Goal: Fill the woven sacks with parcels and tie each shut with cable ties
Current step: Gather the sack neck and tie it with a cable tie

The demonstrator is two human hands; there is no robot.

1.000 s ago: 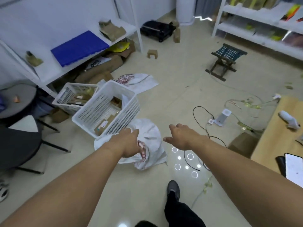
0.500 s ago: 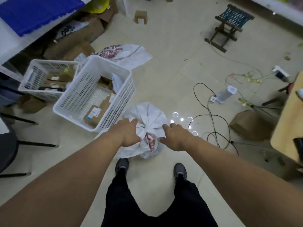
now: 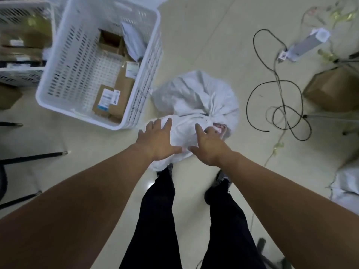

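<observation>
Pale tiled floor (image 3: pixel 204 35), left hand (image 3: pixel 157 140) and right hand (image 3: pixel 208 145) spread, fingers straight, seemingly touching tied sack (image 3: pixel 196 100)

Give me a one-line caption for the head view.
Both hands, left and right, spread open on a bunched white woven sack beside a parcel basket.

The hands (image 3: pixel 182 142) hide the sack's (image 3: pixel 196 98) near side; the second basket (image 3: pixel 25 14) is cut off.
</observation>
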